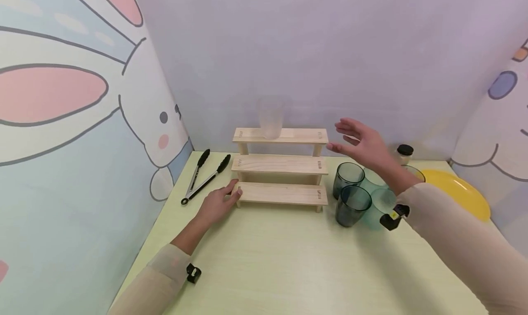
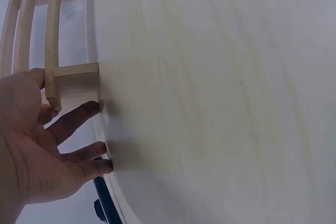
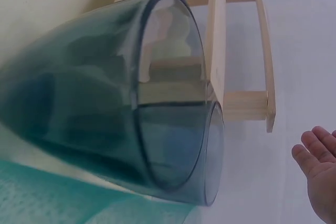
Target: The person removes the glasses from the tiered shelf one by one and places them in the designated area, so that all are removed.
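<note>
A three-step wooden rack (image 1: 280, 164) stands at the back of the table, with a clear, frosted-looking cup (image 1: 271, 120) upright on its top step. My left hand (image 1: 217, 205) is at the left end of the lowest step; in the left wrist view, thumb and forefinger pinch the board's end (image 2: 51, 90) while the other fingers spread toward the table. My right hand (image 1: 365, 145) is raised beside the top step's right end, holding nothing, fingers extended. Below it are a dark tinted glass (image 1: 351, 207), a second dark glass (image 1: 345, 179) and teal glasses (image 1: 381, 205).
Black-tipped tongs (image 1: 204, 179) lie spread on the table left of the rack. Behind my right forearm are a black-lidded jar (image 1: 404, 152) and a yellow plate (image 1: 464, 193). Printed walls rise on both sides, and a plain wall (image 1: 309, 53) backs the rack.
</note>
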`<state>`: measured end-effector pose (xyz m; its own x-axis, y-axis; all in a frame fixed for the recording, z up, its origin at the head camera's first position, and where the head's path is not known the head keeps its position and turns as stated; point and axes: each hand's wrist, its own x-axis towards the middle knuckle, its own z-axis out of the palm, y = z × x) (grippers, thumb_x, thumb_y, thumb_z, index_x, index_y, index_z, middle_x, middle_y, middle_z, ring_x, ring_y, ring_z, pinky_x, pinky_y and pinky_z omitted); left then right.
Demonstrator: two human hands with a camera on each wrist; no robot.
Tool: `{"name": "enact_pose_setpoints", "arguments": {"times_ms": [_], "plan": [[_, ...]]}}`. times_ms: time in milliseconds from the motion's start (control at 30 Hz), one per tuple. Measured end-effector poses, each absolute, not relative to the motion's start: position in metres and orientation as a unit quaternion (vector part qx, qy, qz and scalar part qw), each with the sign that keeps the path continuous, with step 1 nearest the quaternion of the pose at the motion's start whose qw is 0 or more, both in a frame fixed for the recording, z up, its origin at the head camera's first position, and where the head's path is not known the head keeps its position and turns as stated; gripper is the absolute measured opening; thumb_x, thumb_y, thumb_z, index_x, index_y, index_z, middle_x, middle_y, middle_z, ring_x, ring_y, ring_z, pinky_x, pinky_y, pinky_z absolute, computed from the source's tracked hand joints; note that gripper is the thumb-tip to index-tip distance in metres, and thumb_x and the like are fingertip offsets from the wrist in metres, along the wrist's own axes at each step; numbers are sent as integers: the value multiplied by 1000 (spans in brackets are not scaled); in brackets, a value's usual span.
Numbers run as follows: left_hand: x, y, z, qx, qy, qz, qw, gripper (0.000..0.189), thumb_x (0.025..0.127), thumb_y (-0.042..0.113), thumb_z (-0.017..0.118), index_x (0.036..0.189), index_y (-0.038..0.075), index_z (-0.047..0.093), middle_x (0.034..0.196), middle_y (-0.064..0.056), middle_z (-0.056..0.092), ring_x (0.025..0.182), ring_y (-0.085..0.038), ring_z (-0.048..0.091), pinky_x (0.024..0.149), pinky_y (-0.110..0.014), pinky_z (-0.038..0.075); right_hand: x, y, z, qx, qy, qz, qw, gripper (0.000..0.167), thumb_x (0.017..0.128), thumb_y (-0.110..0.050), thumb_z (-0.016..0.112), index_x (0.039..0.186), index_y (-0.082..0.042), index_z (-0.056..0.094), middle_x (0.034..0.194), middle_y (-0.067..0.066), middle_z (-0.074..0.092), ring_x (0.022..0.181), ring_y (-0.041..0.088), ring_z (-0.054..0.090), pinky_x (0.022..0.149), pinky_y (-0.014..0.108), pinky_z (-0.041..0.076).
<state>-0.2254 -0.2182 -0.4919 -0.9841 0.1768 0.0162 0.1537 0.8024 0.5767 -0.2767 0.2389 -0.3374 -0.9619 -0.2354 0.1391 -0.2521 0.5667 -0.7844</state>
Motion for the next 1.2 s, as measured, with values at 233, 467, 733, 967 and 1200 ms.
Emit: {"name": "enact_pose_setpoints", "arguments": {"times_ms": [233, 467, 733, 967, 1200], "plan": [[-226, -223, -497, 99, 948, 303, -4, 70, 115, 60, 49, 169, 15, 49, 144, -26, 72, 133, -50, 69, 100, -63, 58, -293, 209, -333, 157, -878, 452, 18, 100, 96, -50, 86, 175, -15, 34, 174, 11, 48, 163, 32, 45, 130, 53, 40], [-222, -224, -492, 92, 947, 307, 7, 67, 116, 54, 51, 170, 15, 47, 145, -26, 71, 134, -49, 69, 102, -64, 57, -309, 183, -336, 171, -865, 471, 14, 102, 96, -47, 88, 175, -15, 33, 174, 11, 47, 164, 29, 45, 132, 50, 39], [-223, -221, -491, 91, 949, 302, 15, 66, 116, 54, 51, 170, 15, 46, 149, -24, 70, 137, -46, 68, 104, -61, 57, -324, 156, -337, 180, -855, 486, 9, 107, 93, -49, 90, 176, -16, 32, 176, 10, 46, 164, 28, 44, 132, 49, 38], [-223, -219, -491, 91, 949, 301, 12, 67, 116, 54, 52, 170, 15, 47, 147, -24, 71, 136, -45, 69, 103, -61, 58, -330, 135, -333, 182, -860, 476, 7, 110, 90, -54, 91, 175, -15, 33, 175, 7, 47, 162, 34, 46, 130, 51, 41], [-226, -219, -496, 98, 947, 306, 5, 69, 115, 57, 50, 169, 15, 48, 146, -26, 71, 136, -49, 68, 104, -64, 57, -337, 112, -329, 176, -857, 485, 4, 115, 88, -54, 93, 175, -13, 31, 175, 8, 47, 163, 31, 46, 130, 48, 42]]}}
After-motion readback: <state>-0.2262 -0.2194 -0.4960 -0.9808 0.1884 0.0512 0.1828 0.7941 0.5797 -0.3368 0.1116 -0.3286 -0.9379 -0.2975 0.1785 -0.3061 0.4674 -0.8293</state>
